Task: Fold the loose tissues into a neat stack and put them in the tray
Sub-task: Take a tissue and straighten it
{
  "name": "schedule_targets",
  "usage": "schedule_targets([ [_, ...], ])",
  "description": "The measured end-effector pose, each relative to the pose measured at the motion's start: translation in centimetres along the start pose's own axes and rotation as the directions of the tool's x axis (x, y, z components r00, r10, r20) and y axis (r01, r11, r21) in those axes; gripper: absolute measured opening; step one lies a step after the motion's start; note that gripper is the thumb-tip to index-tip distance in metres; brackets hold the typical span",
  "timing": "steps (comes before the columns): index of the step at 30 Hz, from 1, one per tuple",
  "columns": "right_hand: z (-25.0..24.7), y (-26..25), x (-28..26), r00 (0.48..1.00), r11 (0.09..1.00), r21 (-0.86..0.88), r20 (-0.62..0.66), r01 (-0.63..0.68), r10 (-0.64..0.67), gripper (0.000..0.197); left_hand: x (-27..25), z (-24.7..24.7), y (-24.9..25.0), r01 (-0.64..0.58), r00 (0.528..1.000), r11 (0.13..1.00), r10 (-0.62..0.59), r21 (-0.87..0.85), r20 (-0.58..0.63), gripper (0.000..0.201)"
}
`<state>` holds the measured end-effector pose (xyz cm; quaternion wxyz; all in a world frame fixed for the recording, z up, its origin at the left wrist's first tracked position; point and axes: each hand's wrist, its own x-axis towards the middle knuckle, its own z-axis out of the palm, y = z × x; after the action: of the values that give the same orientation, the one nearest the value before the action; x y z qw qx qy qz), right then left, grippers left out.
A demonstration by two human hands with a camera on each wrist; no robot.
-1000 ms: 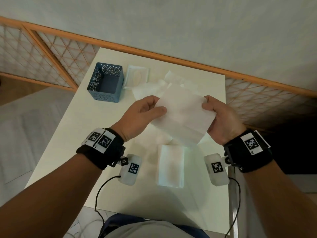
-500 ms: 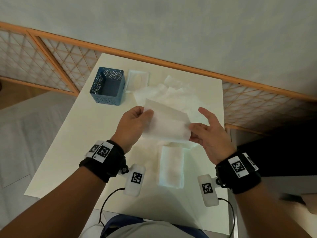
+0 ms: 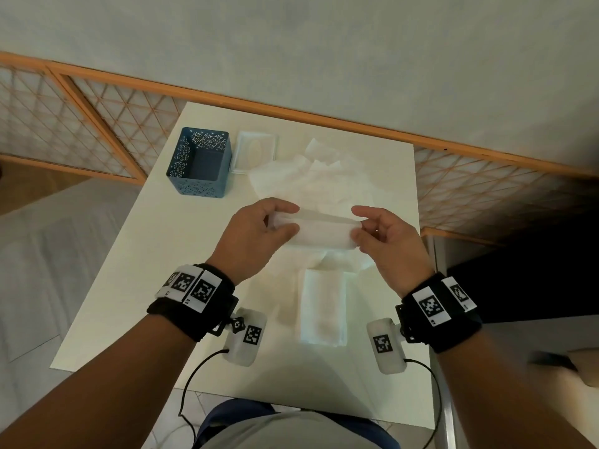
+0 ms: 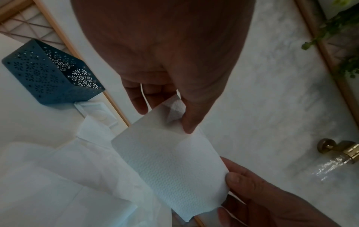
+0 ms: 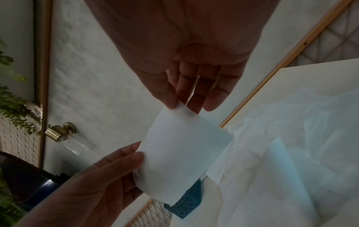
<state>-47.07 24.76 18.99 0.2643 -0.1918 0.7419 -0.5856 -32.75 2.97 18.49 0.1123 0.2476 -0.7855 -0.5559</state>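
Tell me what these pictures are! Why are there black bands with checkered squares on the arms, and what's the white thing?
No machine here, just a person wearing cameras. The big picture comes from a camera on their head, looking down. The other two come from small cameras strapped to each wrist, looking along the fingers. The left hand and right hand each pinch one end of a white tissue, folding it. On the table sit a blue tray with little holes, a pile of loose tissues, and a folded stack nearest the person. The checkered squares are stickers on the wristbands.
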Motion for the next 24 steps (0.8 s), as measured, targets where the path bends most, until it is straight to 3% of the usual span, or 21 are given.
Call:
schedule_targets([
  [4, -0.1, 0.4, -0.1, 0.999, 0.998, -0.056, -0.047, 0.021, -0.024, 0.029, -0.4, 0.3, 0.0, -0.02, 1.0, 0.997, 0.022, 0.073, -0.023, 0.014],
  [10, -0.2, -0.3, -0.6, 0.994, 0.987, -0.147, -0.069, 0.068, -0.079, 0.016, -1.0, 0.7, 0.1, -0.024, 0.998, 0.985, 0.032, 0.169, -0.045, 0.013],
  [16, -0.2, -0.9, -1.2, 0.99, 0.961, -0.24, -0.022, 0.133, -0.143, 0.014, -1.5, 1.9, 1.2, -0.066, 0.998, 0.957, 0.066, 0.284, 0.011, 0.043],
  [18, -0.2, -1.2, -1.5, 0.987, 0.949, -0.276, 0.004, 0.154, -0.159, 0.014, -1.4, 2.5, 1.9, -0.118, 0.993, 0.932, 0.101, 0.342, 0.066, 0.038],
  [21, -0.1, -1.6, -1.8, 0.985, 0.941, -0.293, 0.018, 0.171, -0.173, 0.015, -1.3, 3.4, 2.6, -0.184, 0.981, 0.921, 0.151, 0.344, 0.122, 0.01],
  [24, -0.6, -1.7, -1.9, 0.985, 0.951, -0.275, -0.058, 0.143, -0.165, 0.027, -1.5, 4.0, 3.0, -0.084, 0.992, 0.975, 0.061, 0.207, 0.114, 0.007],
])
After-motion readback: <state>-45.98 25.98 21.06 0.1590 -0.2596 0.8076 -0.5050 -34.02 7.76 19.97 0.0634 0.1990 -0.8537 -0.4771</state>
